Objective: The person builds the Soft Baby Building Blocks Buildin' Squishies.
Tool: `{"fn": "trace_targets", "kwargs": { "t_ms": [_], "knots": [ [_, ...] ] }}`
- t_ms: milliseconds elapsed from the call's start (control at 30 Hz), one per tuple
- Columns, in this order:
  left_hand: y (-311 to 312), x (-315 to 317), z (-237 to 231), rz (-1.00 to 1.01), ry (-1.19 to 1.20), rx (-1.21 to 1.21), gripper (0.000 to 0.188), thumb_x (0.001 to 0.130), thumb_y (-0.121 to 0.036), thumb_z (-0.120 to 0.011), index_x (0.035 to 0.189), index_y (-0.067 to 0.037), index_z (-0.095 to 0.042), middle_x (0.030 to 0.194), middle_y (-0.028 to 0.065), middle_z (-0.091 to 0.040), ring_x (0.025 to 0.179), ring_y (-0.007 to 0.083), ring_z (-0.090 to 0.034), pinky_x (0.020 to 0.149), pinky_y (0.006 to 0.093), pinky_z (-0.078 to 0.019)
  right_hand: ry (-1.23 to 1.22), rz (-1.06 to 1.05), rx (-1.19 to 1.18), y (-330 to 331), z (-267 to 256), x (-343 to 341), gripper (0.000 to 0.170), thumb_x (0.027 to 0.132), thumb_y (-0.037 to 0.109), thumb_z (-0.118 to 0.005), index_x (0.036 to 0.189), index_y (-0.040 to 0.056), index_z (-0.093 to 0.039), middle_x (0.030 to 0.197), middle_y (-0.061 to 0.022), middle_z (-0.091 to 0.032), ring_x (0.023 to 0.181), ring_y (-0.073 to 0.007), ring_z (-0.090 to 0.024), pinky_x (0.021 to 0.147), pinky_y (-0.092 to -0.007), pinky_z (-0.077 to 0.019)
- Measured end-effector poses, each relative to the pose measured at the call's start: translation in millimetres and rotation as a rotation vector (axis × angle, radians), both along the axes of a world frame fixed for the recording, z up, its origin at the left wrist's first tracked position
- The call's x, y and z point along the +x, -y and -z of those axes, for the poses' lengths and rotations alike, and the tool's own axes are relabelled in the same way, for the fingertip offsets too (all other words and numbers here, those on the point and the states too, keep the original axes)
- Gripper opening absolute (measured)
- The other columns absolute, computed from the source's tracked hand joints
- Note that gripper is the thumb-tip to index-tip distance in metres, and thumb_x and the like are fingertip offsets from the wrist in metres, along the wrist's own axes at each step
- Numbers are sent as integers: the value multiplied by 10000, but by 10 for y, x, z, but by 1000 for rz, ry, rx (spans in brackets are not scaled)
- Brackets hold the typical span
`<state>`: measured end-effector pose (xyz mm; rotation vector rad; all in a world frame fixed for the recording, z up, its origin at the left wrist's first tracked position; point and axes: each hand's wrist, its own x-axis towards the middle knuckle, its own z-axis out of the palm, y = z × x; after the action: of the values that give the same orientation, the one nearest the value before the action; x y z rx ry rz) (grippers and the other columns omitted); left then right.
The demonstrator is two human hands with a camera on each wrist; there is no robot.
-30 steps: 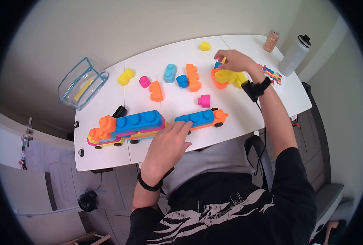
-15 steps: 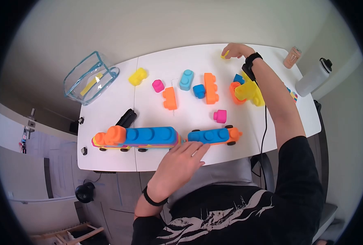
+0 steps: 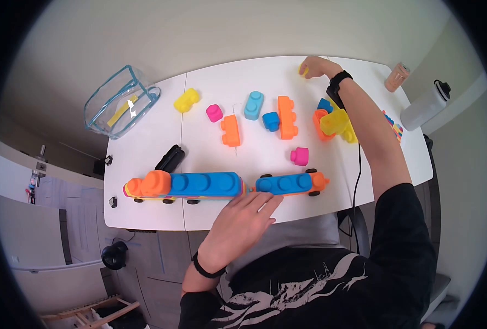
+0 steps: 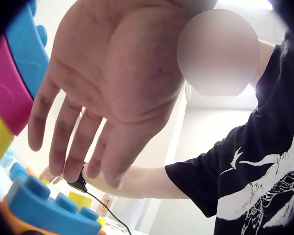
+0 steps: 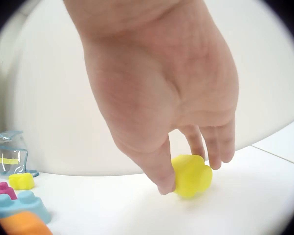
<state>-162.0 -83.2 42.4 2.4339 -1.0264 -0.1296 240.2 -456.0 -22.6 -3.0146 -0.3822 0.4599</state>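
My right hand (image 3: 320,67) reaches to the far edge of the table and pinches a small yellow toy block (image 5: 192,175) between thumb and fingers, low over the white tabletop. Nearer me, a block train lies along the front; its longer part carries a long blue block (image 3: 205,184) with an orange block (image 3: 156,182) at the left. Behind it stands a wheeled orange car topped by another blue block (image 3: 284,184). My left hand (image 3: 238,227) hovers by the gap between them, fingers extended and palm bare in the left wrist view.
Loose blocks lie mid-table: orange (image 3: 287,118), light blue (image 3: 253,105), pink (image 3: 300,156) and others. A yellow piece (image 3: 335,122) sits among orange and blue ones under my right forearm. A clear bag (image 3: 120,104) stands left; a can (image 3: 397,77) and bottle (image 3: 425,105) right.
My right hand has gone from above the yellow and orange pieces to the table's far edge and taken hold of the small yellow block. My left hand stays beside the train; the head view has shifted.
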Motion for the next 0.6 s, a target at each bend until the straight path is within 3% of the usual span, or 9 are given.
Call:
{"fn": "trace_targets", "kwargs": {
  "t_ms": [133,200,233,300,333,400,533,600],
  "knots": [
    [1,-15,76,-9,46,1,551,893,-125,-808,1413,-67,-638,1301,143,-699,1198,358,-684,1019,459,-551,123,-58,166,-88,-278,-467,305,893,156,-838,1195,145,-793,1282,-114,-691,1233,-316,-654,1055,-449,-546],
    [25,-20,91,-17,60,-6,550,888,-119,-811,1407,-60,-640,1283,143,-705,1178,353,-685,1008,455,-553,308,-197,395,-34,-278,-649,250,879,186,-870,1087,117,-752,1191,-109,-696,1155,-309,-661,971,-444,-561],
    [40,-27,88,-11,62,-10,550,888,-119,-811,1407,-60,-640,1283,143,-705,1178,353,-685,1008,455,-553,311,-193,391,-46,-350,-825,250,879,186,-870,1087,117,-752,1191,-109,-696,1155,-309,-661,971,-444,-561],
    [52,-52,80,11,61,-2,549,880,-110,-814,1397,-50,-641,1280,142,-708,1176,349,-685,999,448,-554,308,-219,589,-154,-540,-1291,155,942,136,-807,1053,115,-702,1195,-112,-633,1163,-300,-621,984,-418,-545],
    [55,-67,72,13,63,-4,549,880,-110,-814,1397,-50,-641,1280,142,-708,1176,349,-685,999,448,-554,311,-218,587,-165,-515,-1439,155,942,136,-807,1053,115,-702,1195,-112,-633,1163,-300,-621,984,-418,-545],
    [95,-78,53,34,59,9,552,869,-101,-821,1388,-41,-641,1272,141,-711,1172,345,-685,991,441,-556,354,-209,663,-146,-514,-1690,87,1026,38,-681,1062,105,-641,1230,-75,-601,1161,-265,-603,996,-370,-536],
    [129,-76,71,57,105,-19,560,861,-97,-827,1386,-39,-640,1270,142,-710,1173,345,-683,992,445,-553,392,-224,737,-233,-591,-2404,99,1014,14,-656,1058,86,-605,1165,-124,-618,1118,-295,-613,969,-383,-532],
    [161,-91,64,54,90,18,561,861,-99,-828,1387,-42,-642,1279,142,-711,1182,345,-680,999,449,-549,364,-220,708,-252,-591,-2718,147,1015,13,-645,1076,63,-521,1144,-129,-608,1097,-296,-618,946,-380,-535]
  ]
}}
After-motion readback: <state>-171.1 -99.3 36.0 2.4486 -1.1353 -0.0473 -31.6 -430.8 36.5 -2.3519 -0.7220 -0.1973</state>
